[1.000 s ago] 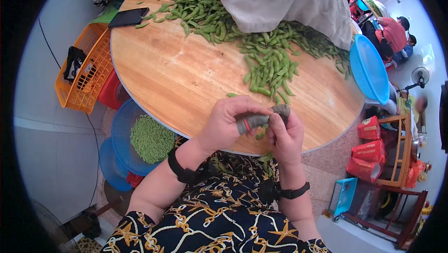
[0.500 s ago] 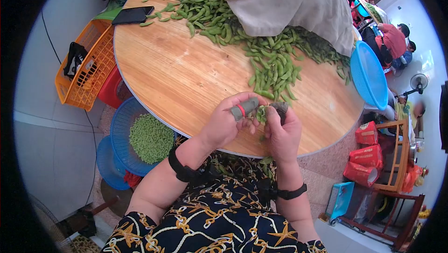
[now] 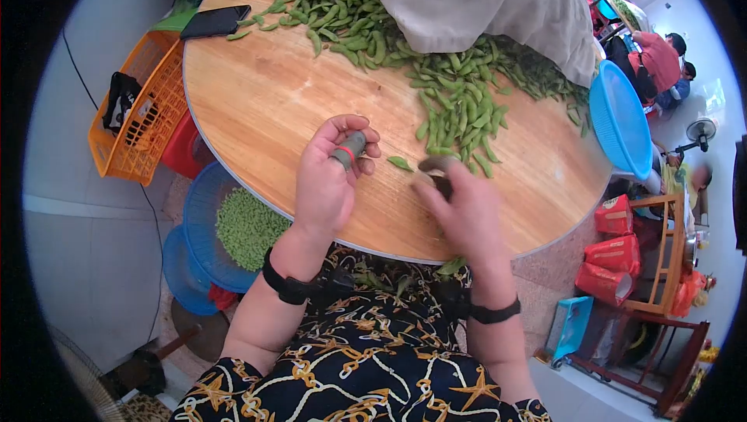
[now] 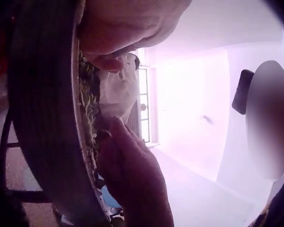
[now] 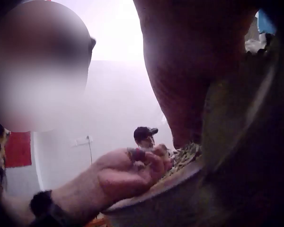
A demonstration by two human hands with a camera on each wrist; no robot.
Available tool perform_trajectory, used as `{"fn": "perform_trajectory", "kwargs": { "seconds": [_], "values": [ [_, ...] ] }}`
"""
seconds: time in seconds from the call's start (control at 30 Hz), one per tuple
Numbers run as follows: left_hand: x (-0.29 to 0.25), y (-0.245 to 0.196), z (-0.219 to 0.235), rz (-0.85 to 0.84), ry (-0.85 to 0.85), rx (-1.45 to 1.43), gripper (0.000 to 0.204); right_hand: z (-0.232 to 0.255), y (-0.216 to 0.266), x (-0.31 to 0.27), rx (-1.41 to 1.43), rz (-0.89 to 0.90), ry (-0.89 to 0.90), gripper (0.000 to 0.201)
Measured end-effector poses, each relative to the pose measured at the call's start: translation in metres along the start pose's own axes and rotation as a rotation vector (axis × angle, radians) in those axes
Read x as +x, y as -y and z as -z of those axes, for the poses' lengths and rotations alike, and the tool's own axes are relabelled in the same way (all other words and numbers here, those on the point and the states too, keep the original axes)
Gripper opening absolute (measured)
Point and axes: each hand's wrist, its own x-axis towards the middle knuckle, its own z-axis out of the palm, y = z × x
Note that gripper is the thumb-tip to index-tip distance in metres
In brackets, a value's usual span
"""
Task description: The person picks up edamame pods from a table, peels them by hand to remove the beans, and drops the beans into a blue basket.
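My left hand hovers palm up above the near part of the round wooden table, fingers loosely bent with no pod visible in them. A grey finger sleeve with a red band covers its thumb. To its right, my right hand is blurred and palm down, thumb and forefinger apart; a dark sleeve covers a fingertip. One green soybean pod lies between the hands, close to the right fingertips. Beyond them is a heap of pods, partly under a grey cloth.
Below the table's left edge, a blue basket holds shelled beans. A phone lies at the table's left rim, near an orange crate. A blue colander stands at the right edge. Other people sit farther back.
The hands, together earlier around an opened pod, have parted. The left has drawn back to the left; the right has turned palm down towards the single pod. The opened pod no longer shows.
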Motion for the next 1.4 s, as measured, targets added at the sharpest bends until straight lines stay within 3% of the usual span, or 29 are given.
{"fn": "perform_trajectory", "kwargs": {
  "seconds": [0.07, 0.13, 0.2, 0.23, 0.3, 0.33, 0.4, 0.43, 0.57, 0.63, 0.67, 0.73, 0.77, 0.8, 0.83, 0.87, 1.0, 1.27, 1.4],
  "values": [
    [-0.002, 0.001, -0.002, 0.006, 0.016, 0.004, 0.016, -0.015, -0.002, 0.007, -0.521, 0.138, -0.024, 0.016],
    [-0.002, 0.001, -0.003, -0.008, 0.066, 0.108, 0.017, -0.018, -0.004, 0.009, -0.52, 0.131, -0.069, 0.017],
    [-0.005, 0.0, 0.0, 0.004, 0.089, 0.109, 0.017, -0.008, -0.006, 0.001, -0.519, 0.126, 0.1, 0.019],
    [-0.006, 0.0, 0.001, 0.015, 0.104, 0.106, 0.017, 0.002, -0.004, -0.002, -0.521, 0.127, 0.101, 0.019],
    [-0.007, 0.002, 0.0, 0.026, 0.099, 0.116, 0.017, 0.022, 0.0, -0.01, -0.072, 0.17, 0.444, 0.021],
    [-0.007, 0.004, -0.002, 0.035, 0.099, 0.128, 0.017, 0.022, -0.003, -0.007, -0.072, 0.167, 0.442, 0.021],
    [-0.009, 0.008, -0.008, 0.048, 0.129, 0.141, 0.017, 0.02, -0.011, 0.007, -0.429, 0.068, -0.128, 0.022],
    [-0.008, 0.009, -0.011, 0.052, 0.154, 0.156, 0.017, 0.022, -0.013, 0.011, -0.556, -0.002, -0.045, 0.024],
    [-0.014, 0.011, -0.022, 0.104, 0.153, 0.202, 0.019, 0.016, -0.019, 0.006, -0.685, -0.031, -0.016, 0.021],
    [-0.017, 0.011, -0.027, 0.108, 0.16, 0.326, 0.023, 0.017, -0.028, 0.0, -0.191, -0.009, -0.137, 0.018],
    [-0.017, 0.014, -0.031, 0.109, 0.159, 0.327, 0.023, 0.019, -0.03, 0.0, -0.189, -0.009, -0.136, 0.018],
    [-0.018, 0.018, -0.036, 0.122, 0.272, 0.293, 0.026, 0.024, -0.028, -0.001, 0.282, -0.128, -0.091, 0.018],
    [-0.018, 0.017, -0.034, 0.123, 0.275, 0.296, 0.026, 0.034, -0.023, -0.004, 0.425, -0.325, 0.052, 0.019],
    [-0.016, 0.016, -0.032, 0.305, 0.343, 0.075, 0.026, 0.038, -0.02, -0.006, 0.426, -0.323, 0.05, 0.019],
    [-0.015, 0.016, -0.031, 0.483, 0.407, -0.15, 0.026, 0.041, -0.017, -0.008, 0.606, -0.397, 0.164, 0.019],
    [-0.014, 0.017, -0.033, 0.481, 0.409, -0.148, 0.026, 0.042, -0.016, -0.01, 0.786, -0.469, 0.281, 0.018],
    [-0.013, 0.03, -0.029, 0.321, 0.313, -0.083, 0.02, 0.035, -0.009, -0.021, 0.707, -0.315, 0.37, 0.02],
    [-0.015, 0.028, -0.035, 0.111, 0.217, 0.165, 0.016, 0.035, -0.013, -0.026, 0.8, -0.344, 0.409, 0.021],
    [-0.018, 0.026, -0.033, 0.053, 0.24, 0.512, 0.015, 0.031, -0.017, -0.025, 0.83, -0.38, 0.394, 0.02]
  ]
}}
